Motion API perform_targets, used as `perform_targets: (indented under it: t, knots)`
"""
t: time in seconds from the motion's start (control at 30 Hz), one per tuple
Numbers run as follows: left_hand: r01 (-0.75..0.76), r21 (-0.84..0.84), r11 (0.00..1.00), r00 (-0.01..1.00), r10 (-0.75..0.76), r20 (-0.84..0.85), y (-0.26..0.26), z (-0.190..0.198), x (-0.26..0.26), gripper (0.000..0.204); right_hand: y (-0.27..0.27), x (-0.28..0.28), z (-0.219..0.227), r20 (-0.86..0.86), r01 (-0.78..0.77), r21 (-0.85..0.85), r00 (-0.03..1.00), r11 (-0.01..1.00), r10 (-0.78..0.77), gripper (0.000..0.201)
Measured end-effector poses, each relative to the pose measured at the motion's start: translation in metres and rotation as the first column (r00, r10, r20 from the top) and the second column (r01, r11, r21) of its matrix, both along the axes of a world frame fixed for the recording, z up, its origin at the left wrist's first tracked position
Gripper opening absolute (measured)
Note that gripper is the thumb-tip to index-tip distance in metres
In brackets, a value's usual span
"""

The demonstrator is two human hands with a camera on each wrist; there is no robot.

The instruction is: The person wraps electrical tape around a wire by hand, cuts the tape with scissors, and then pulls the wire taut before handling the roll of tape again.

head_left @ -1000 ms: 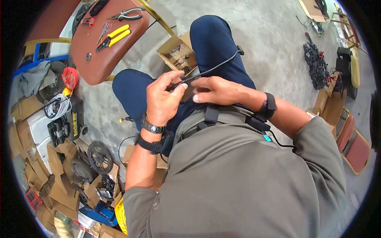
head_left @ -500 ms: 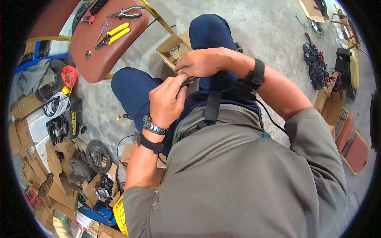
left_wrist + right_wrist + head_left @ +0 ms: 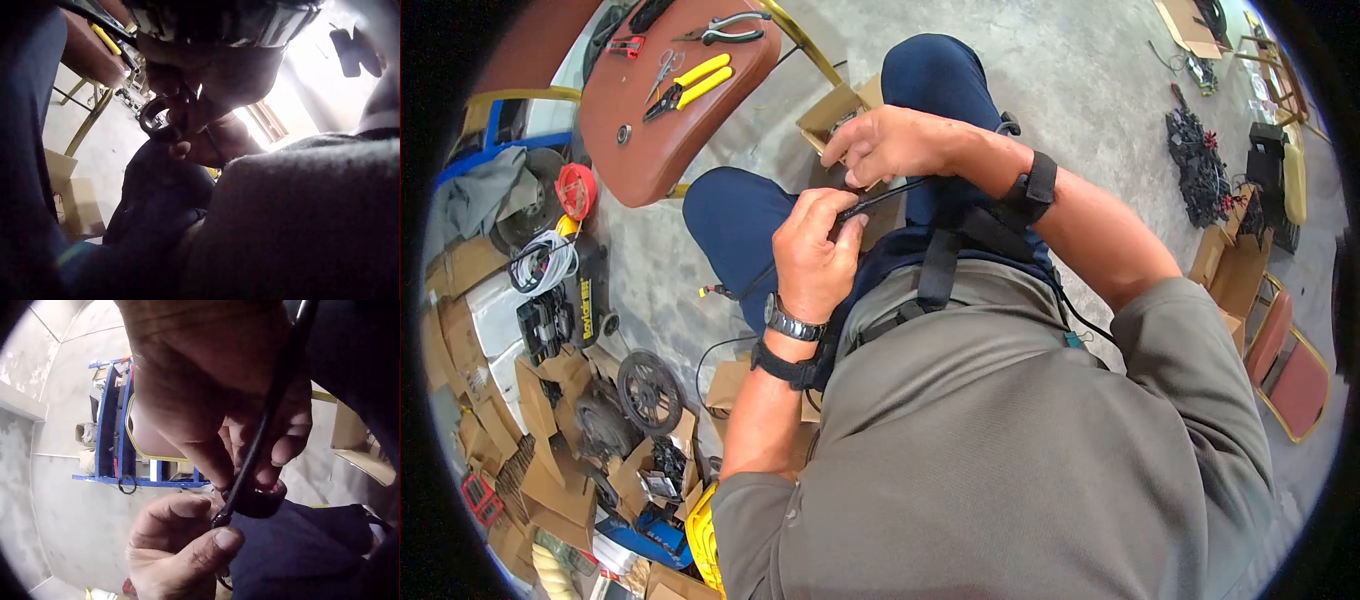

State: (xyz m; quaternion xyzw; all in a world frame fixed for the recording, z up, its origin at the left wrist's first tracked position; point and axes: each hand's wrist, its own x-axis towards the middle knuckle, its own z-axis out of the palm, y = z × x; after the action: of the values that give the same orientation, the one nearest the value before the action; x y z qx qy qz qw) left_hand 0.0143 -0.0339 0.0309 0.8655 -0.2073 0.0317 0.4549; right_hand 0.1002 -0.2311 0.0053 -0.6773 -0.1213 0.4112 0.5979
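The left hand (image 3: 815, 255) pinches a thin black cable (image 3: 885, 200) between thumb and fingers; in the right wrist view that left hand (image 3: 181, 550) grips the cable (image 3: 256, 447) near a dark, wrapped-looking spot. Just above it, the right hand (image 3: 895, 148) has bent fingers over the cable. A black ring (image 3: 259, 503), resembling a tape roll, is held in the fingers of the right hand (image 3: 219, 387), close beside the cable. The ring (image 3: 153, 119) also shows, dark, in the left wrist view. From above, the right hand hides it.
A brown chair seat (image 3: 625, 165) at upper left bears yellow-handled strippers (image 3: 690, 88), scissors, pliers and a metal ring. An open cardboard box (image 3: 830, 108) stands by the knees. Boxes and wheels (image 3: 650, 392) crowd the lower left; black cables (image 3: 1195, 165) lie at right.
The right hand has moved left and up, coming in to the left hand and then lifting slightly off it. The left hand keeps its pinch on the cable.
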Motion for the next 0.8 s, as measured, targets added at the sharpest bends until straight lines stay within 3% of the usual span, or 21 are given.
perform_targets:
  t: [0.2, 0.4, 0.57, 0.8]
  knots:
    - [-0.146, -0.058, 0.988, 0.960, 0.127, -0.248, 0.004, -0.008, -0.008, 0.026, 0.000, -0.006, -0.005, 0.091, 0.079, 0.025, 0.993, 0.997, -0.081, 0.046]
    - [-0.257, -0.163, 0.952, 0.875, 0.158, -0.458, 0.003, -0.008, -0.003, 0.027, -0.001, -0.009, -0.004, 0.168, 0.121, 0.047, 0.978, 0.992, -0.127, 0.045]
    - [-0.261, -0.178, 0.949, 0.852, 0.140, -0.504, 0.006, -0.009, 0.000, 0.028, -0.002, -0.013, 0.000, 0.159, 0.150, 0.123, 0.973, 0.981, -0.168, 0.044]
    - [-0.268, -0.188, 0.945, 0.832, 0.129, -0.539, 0.008, -0.011, 0.003, 0.027, -0.003, -0.033, 0.019, 0.289, 0.171, 0.122, 0.936, 0.978, -0.199, 0.048]
